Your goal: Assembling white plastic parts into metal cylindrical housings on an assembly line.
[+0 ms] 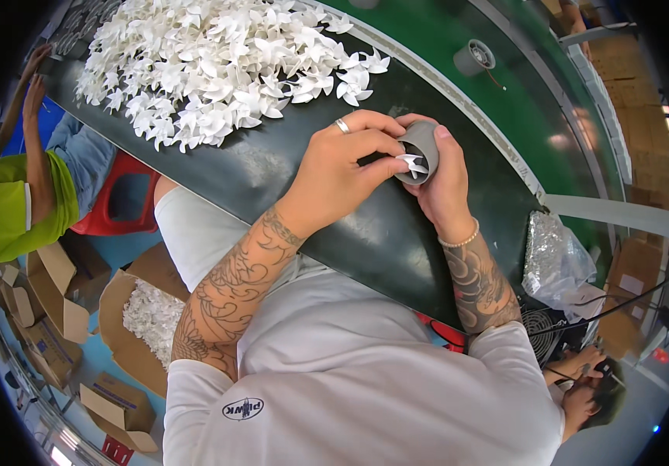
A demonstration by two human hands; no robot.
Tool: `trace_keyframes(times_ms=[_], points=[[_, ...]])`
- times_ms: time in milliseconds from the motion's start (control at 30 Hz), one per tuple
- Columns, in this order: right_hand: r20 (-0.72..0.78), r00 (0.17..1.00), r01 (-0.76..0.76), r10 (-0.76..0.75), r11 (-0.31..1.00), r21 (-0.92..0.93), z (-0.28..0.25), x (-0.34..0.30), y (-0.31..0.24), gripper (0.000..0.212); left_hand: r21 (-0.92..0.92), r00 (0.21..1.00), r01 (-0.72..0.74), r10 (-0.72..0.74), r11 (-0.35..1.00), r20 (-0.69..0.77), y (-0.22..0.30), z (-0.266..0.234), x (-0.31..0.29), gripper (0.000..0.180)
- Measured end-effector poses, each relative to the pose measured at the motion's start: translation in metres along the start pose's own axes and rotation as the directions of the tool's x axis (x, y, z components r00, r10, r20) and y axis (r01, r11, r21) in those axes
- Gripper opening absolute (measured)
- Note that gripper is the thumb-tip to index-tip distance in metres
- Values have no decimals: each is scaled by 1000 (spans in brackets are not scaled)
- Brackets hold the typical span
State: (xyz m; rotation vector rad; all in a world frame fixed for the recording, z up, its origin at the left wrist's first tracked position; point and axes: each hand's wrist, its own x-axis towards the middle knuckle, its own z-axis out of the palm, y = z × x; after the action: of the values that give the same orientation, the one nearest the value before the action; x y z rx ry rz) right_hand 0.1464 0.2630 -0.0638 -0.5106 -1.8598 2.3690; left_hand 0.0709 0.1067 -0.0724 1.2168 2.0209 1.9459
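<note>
Grey cylindrical housing (pixel 420 147): held above the dark bench (pixel 272 171), open mouth turned toward the wearer so the inside could be seen. Right hand (pixel 443 182): wrapped round the far side of the housing, fingers closed on its wall, apparently to steady it. White fan impeller (pixel 414 165): sat in the mouth of the housing, blades facing out. Left hand (pixel 346 159): ring on one finger, fingertips pinched together on the impeller at the housing's rim, seemingly guiding it into place. Heap of white impellers (pixel 218 66): spread loose over the far left of the bench, within reach of the left hand, probably as supply. Second grey housing (pixel 474 56): stood apart on the green belt (pixel 521 101) beyond the bench. Cardboard box of white parts (pixel 148 318): on the floor at the wearer's left. Clear plastic bag (pixel 556 260): at the bench's right end. Another person in a green top (pixel 16 210): seated at left, hands raised to the bench edge.
</note>
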Motion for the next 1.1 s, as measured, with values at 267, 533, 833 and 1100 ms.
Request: trace_keyframes(times_ms=[267,533,833,1100], points=[[-13,1000,9,-11,993,-115,-1,2,1,49,-265,971,237,-238,935,30,-3,2,0,16],[-42,998,36,-40,995,-92,0,-1,3,45,-462,935,354,-289,814,207,-7,3,5,28],[39,997,-51,71,927,-372,-23,1,-31,38,195,986,-134,110,972,129,-10,-2,5,35],[86,645,-28,-759,-136,-990,-142,88,-24,52,502,987,-103,150,858,-53,-4,-7,-7,8]])
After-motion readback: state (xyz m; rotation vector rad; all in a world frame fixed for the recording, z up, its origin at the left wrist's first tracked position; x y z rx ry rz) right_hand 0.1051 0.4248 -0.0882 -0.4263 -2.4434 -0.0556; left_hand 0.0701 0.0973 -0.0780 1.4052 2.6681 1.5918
